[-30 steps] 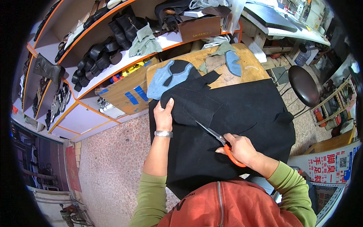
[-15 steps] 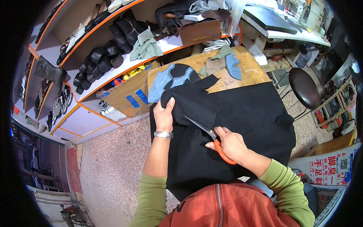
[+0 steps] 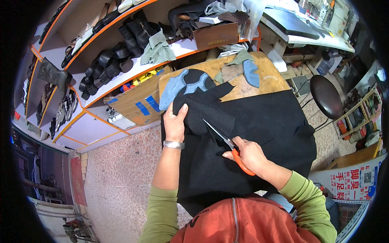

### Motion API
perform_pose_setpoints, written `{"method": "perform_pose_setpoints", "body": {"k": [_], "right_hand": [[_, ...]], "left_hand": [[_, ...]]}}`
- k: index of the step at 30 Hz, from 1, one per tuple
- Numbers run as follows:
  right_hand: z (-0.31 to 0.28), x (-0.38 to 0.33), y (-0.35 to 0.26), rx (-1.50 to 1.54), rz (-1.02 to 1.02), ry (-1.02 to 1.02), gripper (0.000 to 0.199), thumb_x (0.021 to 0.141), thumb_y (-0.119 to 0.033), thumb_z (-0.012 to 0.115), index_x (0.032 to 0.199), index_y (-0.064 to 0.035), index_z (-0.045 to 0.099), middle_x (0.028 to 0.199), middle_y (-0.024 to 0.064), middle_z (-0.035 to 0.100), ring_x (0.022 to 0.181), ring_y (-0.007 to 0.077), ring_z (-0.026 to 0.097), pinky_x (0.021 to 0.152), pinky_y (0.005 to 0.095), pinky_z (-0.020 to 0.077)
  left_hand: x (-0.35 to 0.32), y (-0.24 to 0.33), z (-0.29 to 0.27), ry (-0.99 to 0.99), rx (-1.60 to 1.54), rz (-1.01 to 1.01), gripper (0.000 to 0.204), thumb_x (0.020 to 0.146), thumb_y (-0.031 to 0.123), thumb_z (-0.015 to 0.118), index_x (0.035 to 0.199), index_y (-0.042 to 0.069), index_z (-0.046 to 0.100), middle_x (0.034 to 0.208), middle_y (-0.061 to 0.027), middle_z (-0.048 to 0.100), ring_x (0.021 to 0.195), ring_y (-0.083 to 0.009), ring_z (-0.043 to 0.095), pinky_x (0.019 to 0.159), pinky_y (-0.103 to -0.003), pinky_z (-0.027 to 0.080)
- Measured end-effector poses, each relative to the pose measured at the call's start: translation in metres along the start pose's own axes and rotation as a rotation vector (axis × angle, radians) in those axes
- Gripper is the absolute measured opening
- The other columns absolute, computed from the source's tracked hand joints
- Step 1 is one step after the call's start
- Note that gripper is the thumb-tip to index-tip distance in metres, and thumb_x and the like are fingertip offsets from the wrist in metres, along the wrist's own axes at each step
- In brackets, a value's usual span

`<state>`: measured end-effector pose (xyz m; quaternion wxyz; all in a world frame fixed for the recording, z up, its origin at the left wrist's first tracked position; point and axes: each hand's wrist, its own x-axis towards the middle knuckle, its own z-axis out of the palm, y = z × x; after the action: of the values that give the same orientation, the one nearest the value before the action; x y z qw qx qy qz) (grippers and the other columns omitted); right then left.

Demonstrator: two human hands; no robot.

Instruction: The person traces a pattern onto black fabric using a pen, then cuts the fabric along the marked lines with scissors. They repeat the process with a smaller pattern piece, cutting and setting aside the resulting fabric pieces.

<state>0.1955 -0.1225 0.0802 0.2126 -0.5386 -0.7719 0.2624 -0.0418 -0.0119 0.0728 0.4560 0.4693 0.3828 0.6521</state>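
Note:
My left hand [image 3: 176,121] grips the edge of a black cloth piece [image 3: 192,106], thumb on top and fingers beneath it. In my right hand [image 3: 248,155] is a pair of scissors [image 3: 240,162] with orange handles. The blades point up and left, lying against the raised black piece, with the upper blade showing over the cloth. A large black cloth sheet [image 3: 275,121] drapes over the table and hangs toward my lap. Just beyond my left hand lie light-blue and black cut pieces [image 3: 174,86].
The wooden table [image 3: 269,79] bears grey-green scraps [image 3: 239,57] and a blue curved piece [image 3: 251,73]. A shelf of black shoes [image 3: 106,60] stands at the far left, with a cardboard box [image 3: 139,97] below. To the right is a round dark stool [image 3: 325,95].
The scissors have shifted slightly right and their blades have come closer together. My left hand keeps its hold in nearly the same place.

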Motion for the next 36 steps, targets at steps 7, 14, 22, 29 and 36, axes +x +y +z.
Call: {"method": "perform_pose_setpoints", "body": {"k": [7,14,22,29,36], "right_hand": [[-0.008,0.021,-0.022,0.006,0.029,0.060,0.047,0.089,-0.045,0.065,0.100,-0.0011,0.053,0.082,0.0202,0.064,0.078,0.0413,0.064,0.070,0.0445,0.0507],[-0.008,0.016,-0.021,0.118,-0.019,0.067,0.043,0.088,-0.038,0.070,0.099,-0.0009,0.052,0.076,0.0213,0.061,0.074,0.0412,0.063,0.066,0.0448,0.0488],[-0.020,0.014,-0.022,0.175,0.013,-0.020,0.044,0.088,-0.039,0.069,0.099,0.0003,0.053,0.073,0.0218,0.060,0.073,0.0413,0.063,0.065,0.0449,0.0494],[-0.029,0.032,-0.036,0.046,-0.061,0.071,0.049,0.090,-0.047,0.063,0.099,0.0000,0.052,0.085,0.0242,0.065,0.083,0.0408,0.066,0.071,0.0471,0.0517],[-0.033,0.027,-0.038,0.187,-0.025,0.030,0.043,0.089,-0.039,0.069,0.101,-0.0002,0.052,0.073,0.0216,0.060,0.076,0.0413,0.064,0.066,0.0422,0.0502]], "left_hand": [[0.000,0.016,0.009,-0.096,-0.032,-0.006,0.040,0.091,0.007,0.068,0.128,-0.002,0.056,0.117,-0.0047,0.064,0.105,-0.0121,0.059,0.096,-0.028,0.046],[-0.001,0.024,0.002,-0.173,-0.063,-0.028,0.045,0.091,0.006,0.068,0.133,-0.002,0.052,0.121,-0.0053,0.063,0.107,-0.0127,0.059,0.097,-0.028,0.046],[-0.003,0.026,0.005,-0.169,-0.062,-0.020,0.047,0.091,0.006,0.068,0.134,-0.002,0.051,0.121,-0.0050,0.063,0.107,-0.0120,0.058,0.096,-0.028,0.046],[-0.009,0.035,0.018,-0.237,-0.005,-0.018,0.046,0.090,0.006,0.068,0.133,-0.001,0.052,0.121,-0.0041,0.062,0.107,-0.0115,0.057,0.096,-0.028,0.046],[-0.010,0.038,0.018,-0.249,-0.032,0.005,0.047,0.092,0.008,0.068,0.135,-0.001,0.050,0.121,-0.0043,0.062,0.107,-0.0111,0.057,0.095,-0.027,0.046]]}}
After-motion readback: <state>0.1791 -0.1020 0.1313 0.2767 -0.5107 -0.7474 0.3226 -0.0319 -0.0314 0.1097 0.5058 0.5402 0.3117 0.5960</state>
